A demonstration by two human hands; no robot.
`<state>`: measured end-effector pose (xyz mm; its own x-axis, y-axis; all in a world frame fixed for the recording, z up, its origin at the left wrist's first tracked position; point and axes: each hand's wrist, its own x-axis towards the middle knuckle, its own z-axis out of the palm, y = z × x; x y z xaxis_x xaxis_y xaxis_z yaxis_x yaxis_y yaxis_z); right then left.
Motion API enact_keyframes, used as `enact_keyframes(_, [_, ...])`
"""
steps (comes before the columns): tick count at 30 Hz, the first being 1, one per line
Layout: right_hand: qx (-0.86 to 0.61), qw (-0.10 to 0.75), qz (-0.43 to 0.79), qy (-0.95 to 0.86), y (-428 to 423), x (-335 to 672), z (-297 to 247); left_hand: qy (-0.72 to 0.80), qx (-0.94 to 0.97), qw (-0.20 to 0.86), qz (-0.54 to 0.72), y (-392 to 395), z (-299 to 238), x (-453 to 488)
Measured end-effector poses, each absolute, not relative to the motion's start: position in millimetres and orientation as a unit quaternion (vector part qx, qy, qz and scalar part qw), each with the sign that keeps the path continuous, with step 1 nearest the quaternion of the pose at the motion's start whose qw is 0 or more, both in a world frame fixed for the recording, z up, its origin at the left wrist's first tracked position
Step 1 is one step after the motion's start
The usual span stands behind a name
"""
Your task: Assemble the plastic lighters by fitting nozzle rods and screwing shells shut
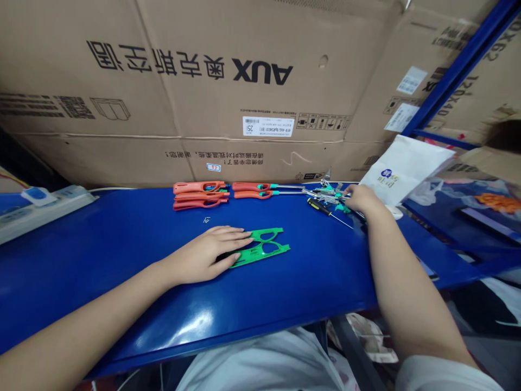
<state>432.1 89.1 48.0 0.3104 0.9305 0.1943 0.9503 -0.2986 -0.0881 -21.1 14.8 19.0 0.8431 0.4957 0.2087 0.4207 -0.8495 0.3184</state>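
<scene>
The left hand [207, 253] lies flat, fingers slightly spread, across two elongated green plastic shells [255, 253] on the glossy blue tabletop [293, 288], seemingly steadying them. The right hand [363, 199] reaches a jumbled silvery-metal-and-teal-plastic parts pile [324, 194], probably kept handy; its grip cannot be told.

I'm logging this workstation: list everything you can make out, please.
Handle shells: 2, green, table centre
Grouped handles: count unclear, orange-red, table back
Rodded handles: 2, orange-red and teal, right of group
Small parts: uncountable, silver and teal, back right
Screwdriver: 1, black and yellow, by small parts
Printed packet: 1, white, back right
Power strip: 1, white, table left
Plug: 1, blue and white, at strip
Orange pieces: uncountable, orange, far right
Table: 1, blue, centre
Cardboard: two or more panels, brown, behind table
Frame: 1, blue, right
Forearms: 2, bare, either side
Left grip: 1, bare, on handle shells
Right grip: 1, bare, at small parts
</scene>
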Motion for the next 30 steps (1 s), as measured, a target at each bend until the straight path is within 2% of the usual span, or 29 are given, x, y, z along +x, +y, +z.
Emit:
enact_keyframes(6, [-0.837, 0.046, -0.029, -0.544, 98, 435, 37, 0.260, 0.951, 0.124, 0.114, 15, 20, -23])
enact_keyframes(13, [-0.831, 0.054, -0.017, -0.553, 100, 437, 35, 0.274, 0.949, 0.118, 0.101, 16, 17, -25])
enact_keyframes(22, [-0.792, 0.173, -0.071, -0.582, 97, 433, 40, 0.265, 0.950, 0.115, 0.120, 19, 13, -26])
enact_keyframes(26, [-0.725, 0.247, -0.101, -0.635, 95, 418, 50, 0.260, 0.951, 0.113, 0.123, 20, 12, -27])
enact_keyframes(30, [-0.640, 0.285, -0.088, -0.709, 89, 392, 54, 0.265, 0.950, 0.107, 0.125, 21, 14, -28])
